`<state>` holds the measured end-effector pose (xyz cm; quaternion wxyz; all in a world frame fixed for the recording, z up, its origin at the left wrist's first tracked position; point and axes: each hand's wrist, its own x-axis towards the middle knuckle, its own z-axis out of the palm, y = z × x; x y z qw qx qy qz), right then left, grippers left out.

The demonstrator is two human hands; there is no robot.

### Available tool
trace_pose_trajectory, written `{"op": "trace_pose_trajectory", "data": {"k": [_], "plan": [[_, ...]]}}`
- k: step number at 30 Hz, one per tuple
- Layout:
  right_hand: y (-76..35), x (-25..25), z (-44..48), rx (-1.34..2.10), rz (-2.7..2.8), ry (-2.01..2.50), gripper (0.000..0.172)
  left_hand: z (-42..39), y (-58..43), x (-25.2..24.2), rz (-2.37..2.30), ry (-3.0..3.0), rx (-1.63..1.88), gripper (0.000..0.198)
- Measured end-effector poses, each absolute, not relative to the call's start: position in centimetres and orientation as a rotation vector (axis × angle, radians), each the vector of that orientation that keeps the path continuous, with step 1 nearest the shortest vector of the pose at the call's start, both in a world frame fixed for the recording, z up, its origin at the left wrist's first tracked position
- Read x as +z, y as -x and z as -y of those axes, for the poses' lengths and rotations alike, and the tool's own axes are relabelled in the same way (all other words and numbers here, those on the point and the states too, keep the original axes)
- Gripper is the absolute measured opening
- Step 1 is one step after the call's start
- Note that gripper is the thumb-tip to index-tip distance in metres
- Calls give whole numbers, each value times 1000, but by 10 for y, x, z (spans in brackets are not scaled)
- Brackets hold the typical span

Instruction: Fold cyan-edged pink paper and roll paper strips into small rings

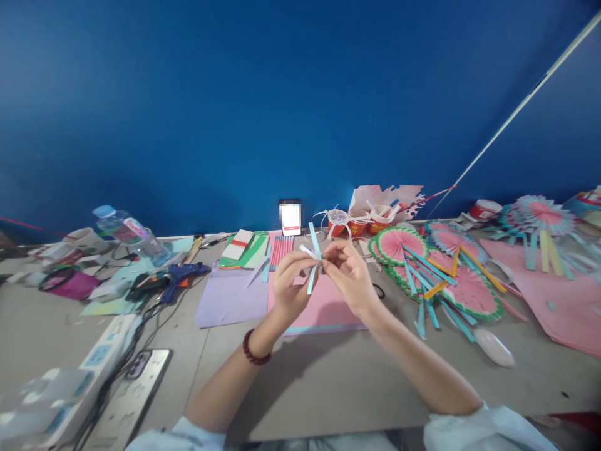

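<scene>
Left hand: raised above the table, thumb and fingers closed in a pinch on the paper strips. A dark red bead bracelet sits on this wrist.
Right hand: raised just beside the left hand, fingertips pinched closed on the same strips from the right.
Paper strips: light blue and narrow, held between both hands at scene centre. One end points up and far, the other hangs down toward the near side. How the strips are joined at the pinch point cannot be told.
Pink sheet: flat on the table, directly below the hands.
Purple sheet: flat, touching the left edge of the pink sheet.
Paper fans: pink and green pleated discs with blue and yellow strips across them, on the table right of the hands.
Red cups: three in a row, far of the hands, close to the blue wall.
Glue gun: blue, lying left of the purple sheet.
Water bottle: clear with a blue cap, tilted, at the far left.
Smartphone: flat on the near left of the table, beside a white power strip.
</scene>
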<state>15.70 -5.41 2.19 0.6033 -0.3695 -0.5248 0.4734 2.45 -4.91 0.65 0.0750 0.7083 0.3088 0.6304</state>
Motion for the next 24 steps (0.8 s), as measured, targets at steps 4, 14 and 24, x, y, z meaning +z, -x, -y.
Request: {"op": "trace_pose_trajectory", "data": {"k": [4,14,24], "plan": [[-156,30,59,1227,1112,842,21,47,-22,4,-963,-2196,1914,9],[-166,-4,15,1352,1047,950,30,86,-37,22,-821,-2106,1670,8],[-181,-54,-22,508,1760,1318,15,59,-30,20,-879,-1108,1317,26]]}}
